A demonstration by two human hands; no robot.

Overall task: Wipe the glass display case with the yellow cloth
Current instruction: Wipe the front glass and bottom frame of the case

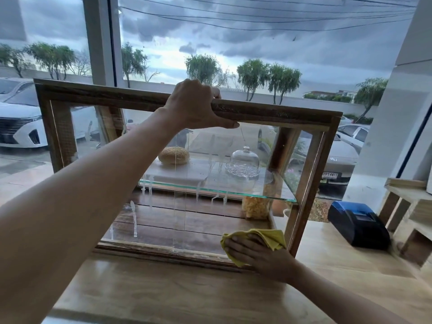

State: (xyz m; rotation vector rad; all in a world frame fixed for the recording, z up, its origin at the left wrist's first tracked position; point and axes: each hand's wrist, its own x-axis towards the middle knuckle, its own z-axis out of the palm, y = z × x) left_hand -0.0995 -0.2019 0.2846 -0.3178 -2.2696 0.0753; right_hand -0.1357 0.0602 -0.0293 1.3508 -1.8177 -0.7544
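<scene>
Head: left hand (196, 105) grips display case (275, 114); flat right hand (258, 256) presses yellow cloth (274, 238).

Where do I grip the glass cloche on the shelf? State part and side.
Pinch the knob atop the glass cloche, coming down from above: it stands upright, its dome smooth and wide; the knob is probably the only narrow hold.

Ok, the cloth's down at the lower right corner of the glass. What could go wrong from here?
1. White drips run down the left of the front glass, far from the yellow cloth; they may streak or pool on the bottom rail.
2. The left hand grips the display case by its top rail while the right hand presses low; a hard push might jolt the glass dome on the glass shelf.
</scene>
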